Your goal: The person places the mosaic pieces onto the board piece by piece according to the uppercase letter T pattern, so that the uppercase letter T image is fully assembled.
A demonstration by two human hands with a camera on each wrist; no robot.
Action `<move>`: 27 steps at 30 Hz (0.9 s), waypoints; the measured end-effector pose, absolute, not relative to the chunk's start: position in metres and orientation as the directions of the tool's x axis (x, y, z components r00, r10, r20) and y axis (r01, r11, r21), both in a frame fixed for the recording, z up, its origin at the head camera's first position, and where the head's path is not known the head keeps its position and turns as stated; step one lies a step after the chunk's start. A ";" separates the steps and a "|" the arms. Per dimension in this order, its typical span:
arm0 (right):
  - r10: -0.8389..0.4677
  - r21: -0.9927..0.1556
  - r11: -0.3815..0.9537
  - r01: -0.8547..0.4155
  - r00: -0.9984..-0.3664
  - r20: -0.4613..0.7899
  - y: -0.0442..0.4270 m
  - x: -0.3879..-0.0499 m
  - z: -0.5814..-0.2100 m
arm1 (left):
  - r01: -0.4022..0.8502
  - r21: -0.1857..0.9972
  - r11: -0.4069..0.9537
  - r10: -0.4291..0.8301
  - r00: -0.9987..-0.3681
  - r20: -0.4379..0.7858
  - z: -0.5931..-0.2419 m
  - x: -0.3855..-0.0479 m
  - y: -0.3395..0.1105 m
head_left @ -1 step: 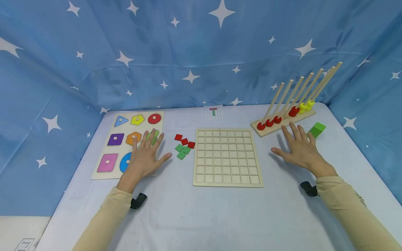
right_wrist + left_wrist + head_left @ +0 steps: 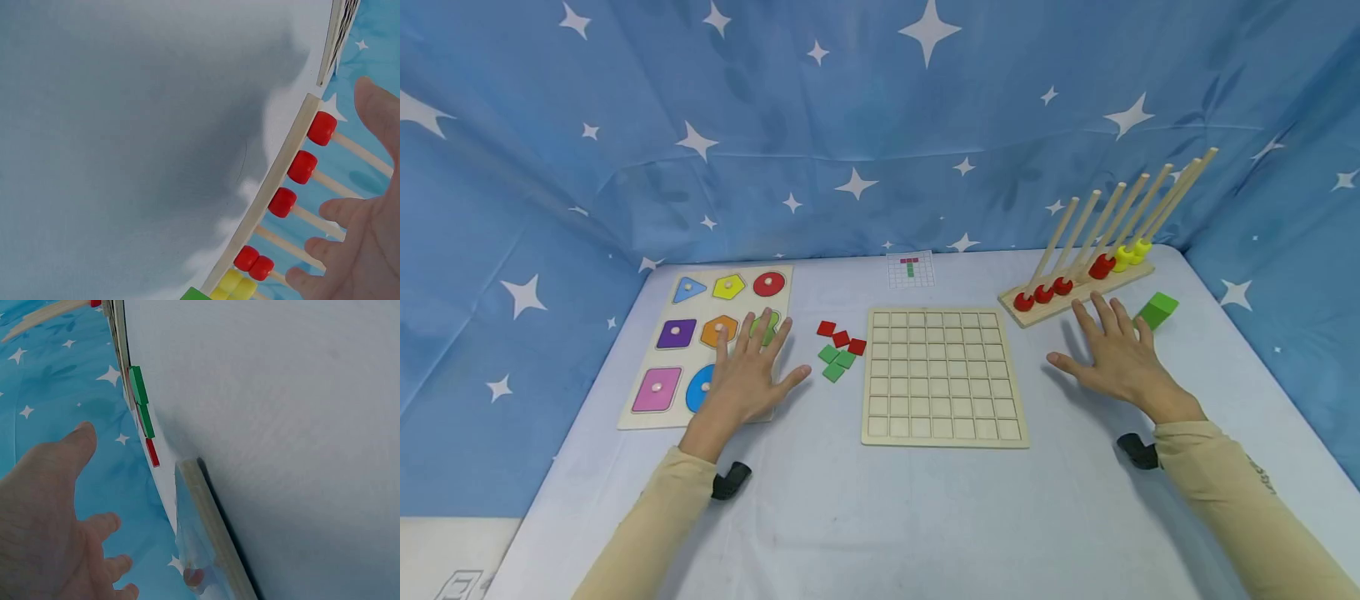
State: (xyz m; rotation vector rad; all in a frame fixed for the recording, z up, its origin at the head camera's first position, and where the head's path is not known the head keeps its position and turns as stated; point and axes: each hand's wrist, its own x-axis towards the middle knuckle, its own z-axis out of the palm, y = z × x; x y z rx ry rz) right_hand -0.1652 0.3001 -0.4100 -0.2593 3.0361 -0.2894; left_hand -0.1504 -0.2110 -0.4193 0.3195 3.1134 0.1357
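My left hand (image 2: 743, 379), fingers spread, hovers over the right part of a wooden shape puzzle board (image 2: 647, 350) and holds nothing. Just right of its thumb lie several red tiles (image 2: 841, 338) and green tiles (image 2: 833, 372). A square wooden grid board (image 2: 945, 377) with bare cells lies between the hands. Fingers apart and holding nothing, my right hand (image 2: 1120, 367) is above the table in front of a peg stand (image 2: 1037, 312) with red beads (image 2: 302, 167) and yellow beads (image 2: 1123, 259). A green block (image 2: 1157, 310) lies beyond its fingers.
At the back of the table (image 2: 850, 517), a small printed grid card (image 2: 911, 269) shows a red and green T shape. The peg stand's tall rods (image 2: 1111, 225) lean up at the back right. A blue star-patterned curtain (image 2: 880, 125) borders the table's back and sides.
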 end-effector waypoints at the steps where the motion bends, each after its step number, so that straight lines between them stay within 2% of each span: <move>1: -0.176 -0.191 0.968 -0.160 -0.982 -0.067 0.300 -0.166 -0.410 | 0.202 0.088 0.975 0.203 -0.979 0.002 -0.420 -0.151 -0.211; 21: -0.164 -0.176 0.974 -0.144 -0.981 -0.105 0.301 -0.166 -0.417 | 0.200 0.097 0.975 0.202 -0.979 -0.013 -0.422 -0.152 -0.211; 24: -0.168 -0.207 0.968 -0.145 -0.981 -0.098 0.299 -0.165 -0.416 | 0.204 0.111 0.973 0.204 -0.979 0.010 -0.423 -0.152 -0.210; 27: -0.212 -0.297 0.937 -0.182 -0.975 -0.069 0.295 -0.164 -0.411 | 0.216 0.172 0.961 0.210 -0.976 0.054 -0.424 -0.151 -0.208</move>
